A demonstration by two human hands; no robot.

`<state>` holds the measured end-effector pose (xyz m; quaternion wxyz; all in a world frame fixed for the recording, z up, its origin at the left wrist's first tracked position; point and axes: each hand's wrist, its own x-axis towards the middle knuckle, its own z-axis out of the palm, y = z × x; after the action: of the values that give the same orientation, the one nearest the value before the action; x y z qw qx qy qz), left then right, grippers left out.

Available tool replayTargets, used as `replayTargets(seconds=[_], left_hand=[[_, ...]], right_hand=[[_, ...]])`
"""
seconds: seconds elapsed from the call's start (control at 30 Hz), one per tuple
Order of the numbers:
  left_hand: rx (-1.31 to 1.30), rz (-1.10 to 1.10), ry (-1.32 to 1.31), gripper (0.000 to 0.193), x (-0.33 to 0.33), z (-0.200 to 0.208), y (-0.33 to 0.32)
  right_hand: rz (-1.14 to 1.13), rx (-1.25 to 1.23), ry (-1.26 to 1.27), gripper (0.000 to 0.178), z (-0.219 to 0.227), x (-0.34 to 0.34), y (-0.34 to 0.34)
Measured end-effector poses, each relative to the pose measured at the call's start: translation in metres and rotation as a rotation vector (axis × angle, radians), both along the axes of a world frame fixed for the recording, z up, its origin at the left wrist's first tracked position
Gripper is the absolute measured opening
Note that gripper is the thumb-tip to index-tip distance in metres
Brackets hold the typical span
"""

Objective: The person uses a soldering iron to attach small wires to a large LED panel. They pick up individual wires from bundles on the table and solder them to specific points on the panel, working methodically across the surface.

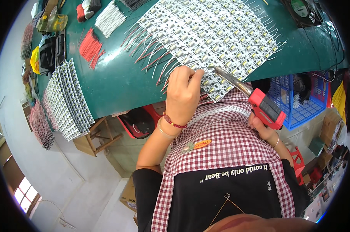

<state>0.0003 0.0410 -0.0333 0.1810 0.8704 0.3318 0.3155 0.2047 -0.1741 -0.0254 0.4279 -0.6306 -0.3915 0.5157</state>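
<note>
A large panel of white circuit boards [225, 34] lies on the green table, with rows of small yellowish and grey parts. Thin red and white wires [152, 58] stick out along its left edge. My left hand [184, 89] is closed in a pinch over the panel's near left edge; what sits between its fingertips is too small to make out. In my right hand [263, 127] is a red and black soldering iron [265, 107], gripped at its handle. Its metal barrel slants up and left, the tip close to the panel just right of my left fingertips.
Bundles of red wires [90, 47] and white wires [110, 18] lie on the green table [117, 83]. Stacked board panels [68, 102] hang over the left edge. A blue plastic crate [302, 101] stands below the table at right. A black fan-like device [303, 12] sits at the far right.
</note>
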Motion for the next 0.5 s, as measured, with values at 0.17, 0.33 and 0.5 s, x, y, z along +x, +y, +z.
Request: replayTargets(seconds=[0.17,0.33,0.5], left_hand=[[-0.020,-0.052,0.035,0.025,-0.002,-0.001,-0.002],[0.012,0.003,0.019,0.023,0.000,-0.001,-0.001],[0.024,-0.010,0.038,0.022,0.000,-0.001,-0.001]], right_hand=[[-0.004,0.019,-0.044,0.008,0.002,-0.001,0.003],[-0.007,0.040,-0.088,0.009,-0.009,-0.001,-0.002],[0.017,0.075,-0.107,0.010,-0.011,0.000,-0.002]])
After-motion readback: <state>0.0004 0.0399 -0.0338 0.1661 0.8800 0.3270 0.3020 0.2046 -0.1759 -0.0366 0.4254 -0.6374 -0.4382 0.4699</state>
